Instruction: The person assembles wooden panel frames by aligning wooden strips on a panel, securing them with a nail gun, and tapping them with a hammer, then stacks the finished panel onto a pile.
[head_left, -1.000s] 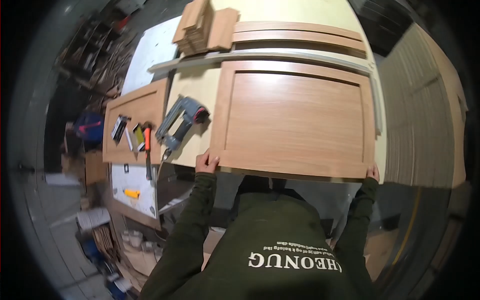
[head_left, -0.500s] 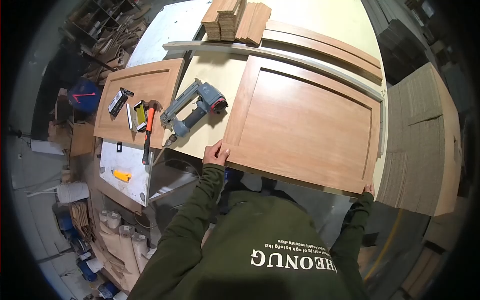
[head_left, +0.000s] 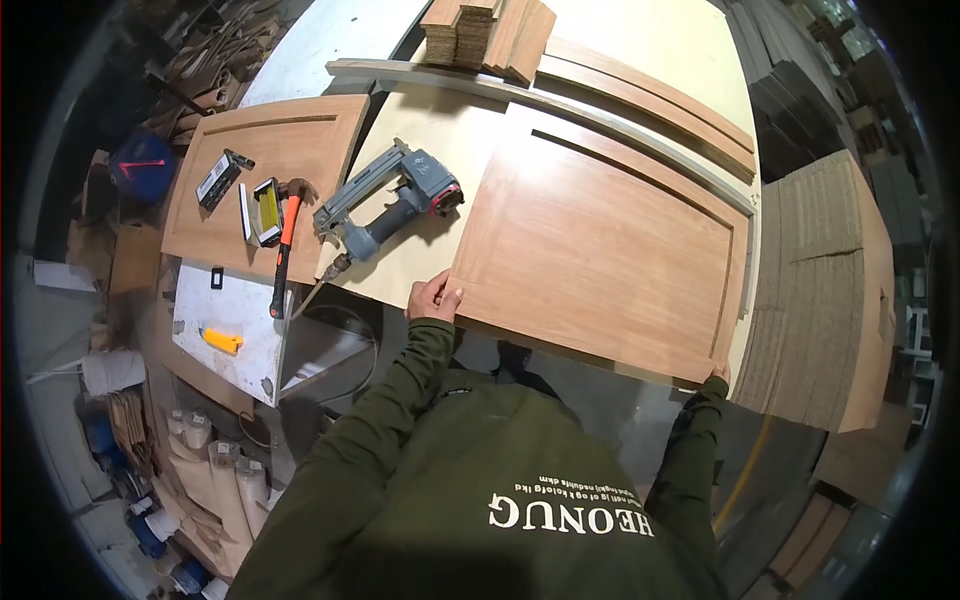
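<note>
A framed wooden cabinet door [head_left: 600,250] lies on the pale workbench in front of me. My left hand [head_left: 435,300] is closed on its near left corner, thumb on the top face and fingers at the edge. At the near right corner, my right hand [head_left: 720,373] grips the door's edge; most of its fingers are hidden. A grey nail gun [head_left: 400,200] with an air hose rests left of the door, close to my left hand. Along the door's far edge runs a long wooden strip [head_left: 450,80].
On a second cabinet door [head_left: 210,235] at left lie a hammer [head_left: 288,240] and staple boxes [head_left: 265,212]. A yellow utility knife [head_left: 221,341] sits on a white board. Wooden slats [head_left: 640,100] and stacked pieces [head_left: 470,35] occupy the far side. Stacked cardboard [head_left: 810,290] stands at right.
The view has shifted slightly, so the left-hand items appear lower or further left. Both hands stay on the same corners of the door; any movement of the door itself is slight.
</note>
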